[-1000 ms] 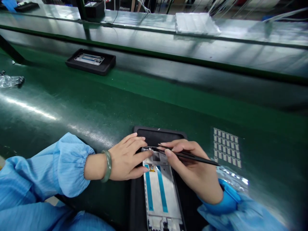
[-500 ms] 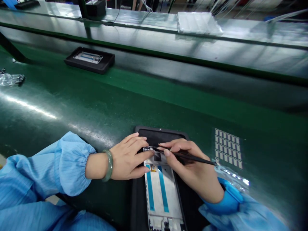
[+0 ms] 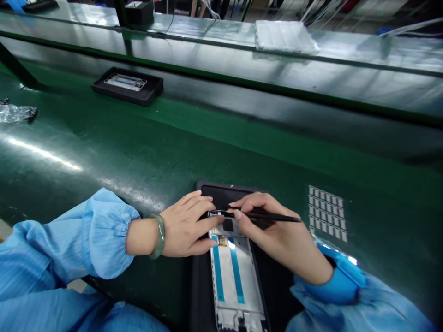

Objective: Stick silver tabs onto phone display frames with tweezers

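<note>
A silver phone frame (image 3: 227, 276) with two blue adhesive strips lies in a black tray (image 3: 200, 281) at the lower middle. My left hand (image 3: 188, 226) rests across its upper left corner, fingers spread, the index fingertip touching the top part. In my right hand (image 3: 273, 235) a pair of black tweezers (image 3: 273, 216) is pinched between thumb and fingers. The tweezers' tips point left at the frame's top edge, close to my left index finger. Whether the tips hold anything is too small to tell.
A sheet of small pale stickers (image 3: 327, 213) lies on the green bench right of the tray. Farther back left, a second black tray (image 3: 152, 92) holds another phone frame (image 3: 125, 82). A clear plastic bag (image 3: 15, 113) is at the far left; bubble wrap (image 3: 285, 37) lies on the raised shelf.
The tweezers in my right hand have tilted flatter, their rear end rising and shifting left. My right wrist has moved slightly right. My left hand keeps its place on the frame.
</note>
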`<state>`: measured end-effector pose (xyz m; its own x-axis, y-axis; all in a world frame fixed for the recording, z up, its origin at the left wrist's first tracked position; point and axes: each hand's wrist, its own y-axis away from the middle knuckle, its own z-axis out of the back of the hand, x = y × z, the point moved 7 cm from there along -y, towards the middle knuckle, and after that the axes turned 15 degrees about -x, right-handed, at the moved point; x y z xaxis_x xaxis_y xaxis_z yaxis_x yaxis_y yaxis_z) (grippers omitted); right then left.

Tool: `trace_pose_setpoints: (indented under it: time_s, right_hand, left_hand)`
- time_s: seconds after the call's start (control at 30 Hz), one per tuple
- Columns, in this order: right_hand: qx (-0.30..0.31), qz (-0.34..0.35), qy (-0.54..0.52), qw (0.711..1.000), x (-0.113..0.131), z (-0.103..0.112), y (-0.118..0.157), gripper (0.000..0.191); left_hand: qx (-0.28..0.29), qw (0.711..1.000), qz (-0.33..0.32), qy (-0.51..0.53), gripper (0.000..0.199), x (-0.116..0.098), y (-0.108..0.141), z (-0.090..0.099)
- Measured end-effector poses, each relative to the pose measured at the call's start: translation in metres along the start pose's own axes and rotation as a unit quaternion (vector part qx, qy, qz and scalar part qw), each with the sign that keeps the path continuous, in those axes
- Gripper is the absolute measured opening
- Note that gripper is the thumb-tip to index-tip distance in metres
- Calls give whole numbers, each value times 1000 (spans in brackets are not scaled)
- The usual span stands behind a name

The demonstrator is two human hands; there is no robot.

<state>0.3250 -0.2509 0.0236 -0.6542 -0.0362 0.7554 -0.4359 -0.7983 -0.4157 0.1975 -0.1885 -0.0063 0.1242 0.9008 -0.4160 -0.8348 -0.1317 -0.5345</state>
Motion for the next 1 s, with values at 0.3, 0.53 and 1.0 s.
trace_pose_setpoints:
  time_s: [0.3, 0.53, 1.0]
  right_hand:
    - [25, -16, 25, 999, 2, -2, -4, 6]
    - [-2, 20, 33, 999, 9, -4, 5, 10]
    - [-67, -103, -113, 986, -23, 1, 19, 12]
  left_hand:
    - [-4, 1000, -16, -2, 42, -2, -2, 4]
    - [-9, 1000, -23, -6, 41, -1, -2, 3]
    - [-14, 999, -29, -6, 41, -1, -2, 2]
